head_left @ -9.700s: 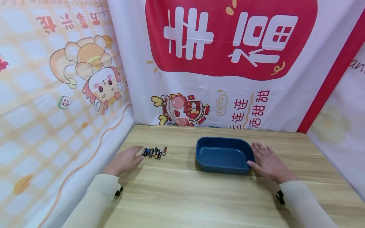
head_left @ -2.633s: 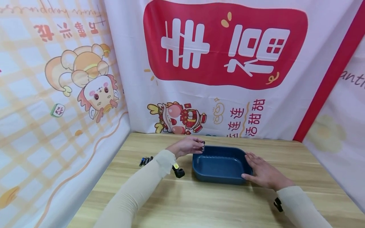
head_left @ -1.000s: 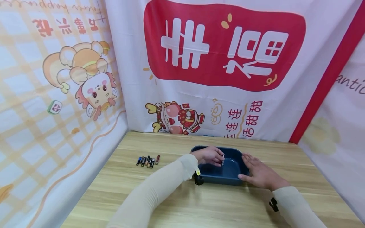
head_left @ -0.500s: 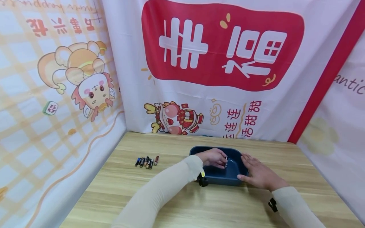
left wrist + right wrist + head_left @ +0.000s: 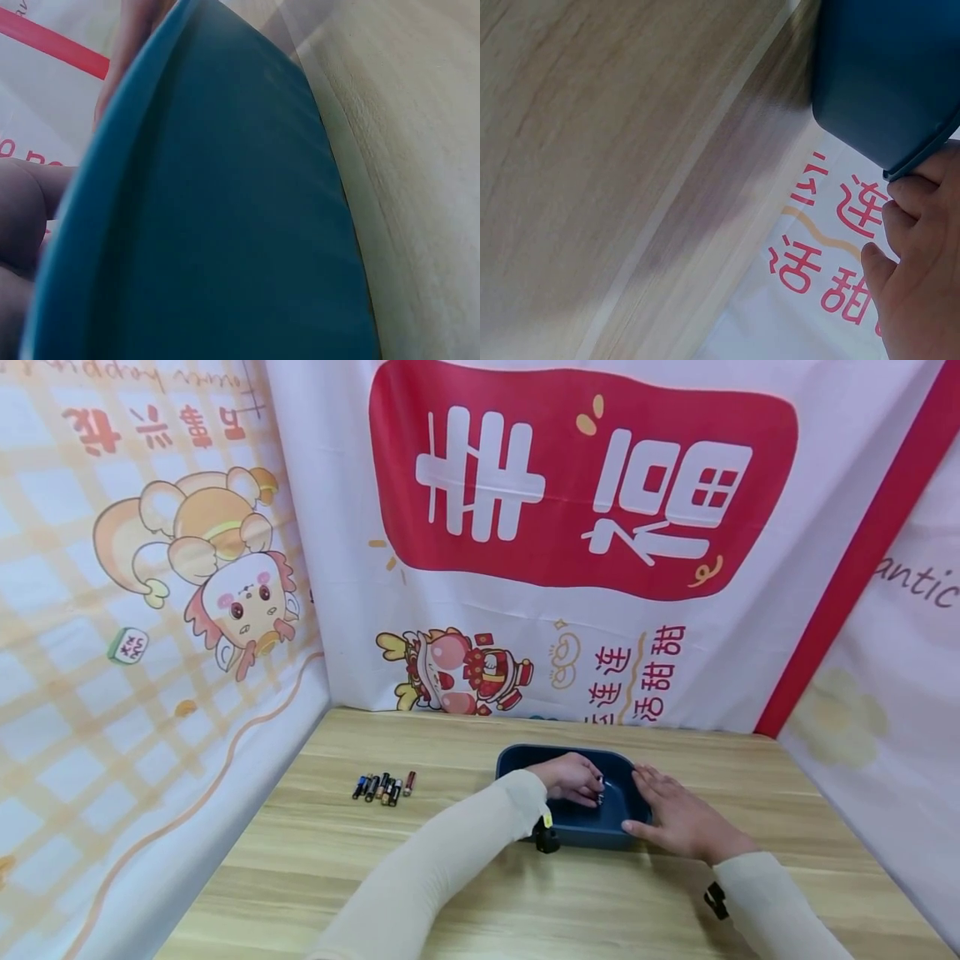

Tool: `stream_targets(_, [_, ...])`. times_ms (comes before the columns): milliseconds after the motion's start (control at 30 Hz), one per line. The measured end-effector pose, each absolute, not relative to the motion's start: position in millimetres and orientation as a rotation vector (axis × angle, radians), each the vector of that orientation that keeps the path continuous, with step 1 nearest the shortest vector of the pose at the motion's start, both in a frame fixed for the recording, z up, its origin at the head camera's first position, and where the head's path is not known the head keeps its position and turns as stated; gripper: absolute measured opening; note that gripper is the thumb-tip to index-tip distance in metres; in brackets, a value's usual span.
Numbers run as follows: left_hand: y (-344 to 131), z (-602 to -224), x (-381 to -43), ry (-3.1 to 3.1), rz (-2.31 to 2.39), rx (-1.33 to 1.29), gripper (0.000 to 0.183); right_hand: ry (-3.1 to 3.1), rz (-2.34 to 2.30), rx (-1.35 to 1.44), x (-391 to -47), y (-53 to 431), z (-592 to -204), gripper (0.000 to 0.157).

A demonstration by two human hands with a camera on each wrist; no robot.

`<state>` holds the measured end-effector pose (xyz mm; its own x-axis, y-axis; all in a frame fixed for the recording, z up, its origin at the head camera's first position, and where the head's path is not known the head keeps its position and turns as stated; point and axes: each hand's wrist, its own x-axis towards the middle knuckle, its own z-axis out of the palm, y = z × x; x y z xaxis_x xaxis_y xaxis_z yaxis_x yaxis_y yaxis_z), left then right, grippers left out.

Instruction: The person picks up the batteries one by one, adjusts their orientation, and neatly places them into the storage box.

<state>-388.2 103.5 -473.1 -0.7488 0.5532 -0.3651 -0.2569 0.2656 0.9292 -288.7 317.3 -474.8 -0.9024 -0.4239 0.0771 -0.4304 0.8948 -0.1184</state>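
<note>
Inside the dark blue plastic bin (image 5: 517,760), my left hand (image 5: 572,777) pinches a small battery (image 5: 601,792) between thumb and fingertips, towards the bin's right half. The bin's wall (image 5: 225,195) fills the left wrist view and hides the battery there; only part of the left hand (image 5: 22,217) shows past the rim. My right hand (image 5: 682,814) rests at the bin's right end, fingers extended over the rim and thumb at the front corner. In the right wrist view, the right hand's (image 5: 926,247) fingers lie on the bin's rim. Several loose batteries (image 5: 384,789) lie in a cluster on the table's left.
The wooden table (image 5: 315,877) meets a printed white and red cloth (image 5: 585,543) at its back edge. A checked cloth (image 5: 150,710) hangs along the left side and another pale cloth on the right. My left forearm crosses in front of the bin's left end.
My left hand was beside the battery cluster, then carried a battery over the bin's left rim. Over the last second it shifts slightly right inside the bin. My right hand stays at the rim.
</note>
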Motion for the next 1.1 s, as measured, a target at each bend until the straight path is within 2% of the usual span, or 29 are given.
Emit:
stream_targets(467, [116, -475, -381, 1.879, 1.584, 0.205, 0.018, -3.007, 0.199, 0.675, -290, 315, -475, 0.093])
stream_targets(1100, [137, -478, -376, 2.063, 1.474, 0.153, 0.005, -2.986, 0.220, 0.676, -287, 317, -477, 0.092])
